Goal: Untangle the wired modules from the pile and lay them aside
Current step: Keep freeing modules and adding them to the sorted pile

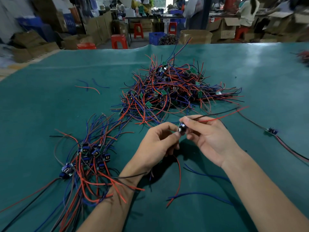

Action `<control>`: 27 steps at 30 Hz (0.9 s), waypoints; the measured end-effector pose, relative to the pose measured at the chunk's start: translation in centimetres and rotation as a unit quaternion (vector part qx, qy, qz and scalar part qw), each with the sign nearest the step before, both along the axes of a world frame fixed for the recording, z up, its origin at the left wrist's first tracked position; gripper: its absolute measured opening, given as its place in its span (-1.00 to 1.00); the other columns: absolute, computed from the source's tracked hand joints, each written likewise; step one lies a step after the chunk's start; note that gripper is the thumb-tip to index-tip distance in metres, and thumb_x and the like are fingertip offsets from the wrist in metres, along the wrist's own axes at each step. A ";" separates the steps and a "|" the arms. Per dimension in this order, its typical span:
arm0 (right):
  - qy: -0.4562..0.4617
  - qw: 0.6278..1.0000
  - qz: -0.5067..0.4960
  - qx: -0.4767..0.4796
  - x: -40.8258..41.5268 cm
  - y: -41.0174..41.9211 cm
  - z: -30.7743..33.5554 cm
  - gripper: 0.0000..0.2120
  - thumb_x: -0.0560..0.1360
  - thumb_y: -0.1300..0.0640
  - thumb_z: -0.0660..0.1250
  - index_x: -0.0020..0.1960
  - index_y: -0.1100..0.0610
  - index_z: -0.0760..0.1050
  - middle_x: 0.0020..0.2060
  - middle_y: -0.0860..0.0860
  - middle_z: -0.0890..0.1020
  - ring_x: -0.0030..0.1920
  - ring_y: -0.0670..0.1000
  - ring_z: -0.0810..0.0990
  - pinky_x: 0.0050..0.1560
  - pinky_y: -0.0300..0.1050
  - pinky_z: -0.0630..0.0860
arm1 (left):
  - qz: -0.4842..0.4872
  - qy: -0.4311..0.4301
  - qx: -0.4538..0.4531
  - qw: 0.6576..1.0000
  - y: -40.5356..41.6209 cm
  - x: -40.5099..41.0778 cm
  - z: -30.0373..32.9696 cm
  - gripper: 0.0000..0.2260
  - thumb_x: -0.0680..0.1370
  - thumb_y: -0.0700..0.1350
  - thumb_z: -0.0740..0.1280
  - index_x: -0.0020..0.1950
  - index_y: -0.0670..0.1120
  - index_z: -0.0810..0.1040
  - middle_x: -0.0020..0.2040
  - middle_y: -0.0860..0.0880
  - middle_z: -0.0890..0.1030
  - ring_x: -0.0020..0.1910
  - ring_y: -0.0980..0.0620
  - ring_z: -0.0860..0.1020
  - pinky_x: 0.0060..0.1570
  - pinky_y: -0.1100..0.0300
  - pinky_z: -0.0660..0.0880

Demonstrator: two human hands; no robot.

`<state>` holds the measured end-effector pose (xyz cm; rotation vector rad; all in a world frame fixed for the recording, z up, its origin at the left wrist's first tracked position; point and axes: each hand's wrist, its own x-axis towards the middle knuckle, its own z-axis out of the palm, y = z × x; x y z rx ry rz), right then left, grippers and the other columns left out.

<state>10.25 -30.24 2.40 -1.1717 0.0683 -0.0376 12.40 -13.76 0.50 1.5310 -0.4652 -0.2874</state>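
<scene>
At the left of the green counter point(50, 97) lies the sorted bunch of modules point(91, 155), their small blue bodies clustered together and their red, blue and black leads fanned out both toward the far side and back toward the person, so the bunch's long axis runs roughly near to far. Moving right, the left hand point(156, 144) has its fingers point(173, 133) curled in a pinch on the near-left edge of a single wired module point(182, 128), which is held just above the counter between both hands. The right hand point(210, 136) pinches the same module from the other side with its thumb and curled fingers. The module's red and black leads point(222, 115) stream out to the upper right, so its long axis runs from the hands toward the far right; other leads seem to hang below the left hand, though which strand belongs to it is hard to tell. Beyond the hands sits the tangled pile point(175, 91), well apart from the held piece. The sorted bunch lies to the left of the grip, nearer the left hand, so laying it aside probably means swinging the leads round to match.
</scene>
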 end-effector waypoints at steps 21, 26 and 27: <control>0.009 0.922 -0.339 0.187 0.3 -5.5 0.8 -0.84 0.43 0.40 0.49 -0.30 0.23 0.66 -0.27 0.09 0.72 -0.18 0.01 0.73 -0.10 -0.24 0.66 | 0.009 -0.011 0.000 1.000 0.0 0.5 -0.7 -0.83 0.68 -0.24 0.20 -0.07 -0.14 0.52 -0.51 0.00 0.45 -0.58 0.11 0.30 -0.52 0.37 0.27; 0.054 0.948 -0.314 0.009 0.3 -3.9 0.6 -0.86 0.54 0.30 0.43 -0.19 0.19 0.58 -0.38 0.07 0.65 -0.38 0.00 0.63 -0.36 -0.21 0.57 | 0.039 -0.001 -0.026 0.999 0.1 0.7 -0.8 -0.86 0.70 -0.22 0.17 -0.02 -0.12 0.48 -0.45 -0.03 0.51 -0.57 0.09 0.38 -0.55 0.32 0.28; 0.069 0.966 -0.245 -0.052 0.3 -2.9 0.4 -0.88 0.53 0.23 0.44 -0.18 0.21 0.61 -0.38 0.08 0.66 -0.40 0.01 0.61 -0.43 -0.21 0.52 | 0.040 -0.001 -0.028 0.999 0.1 0.6 -0.8 -0.86 0.70 -0.22 0.17 -0.02 -0.11 0.48 -0.44 -0.03 0.53 -0.57 0.09 0.40 -0.55 0.32 0.28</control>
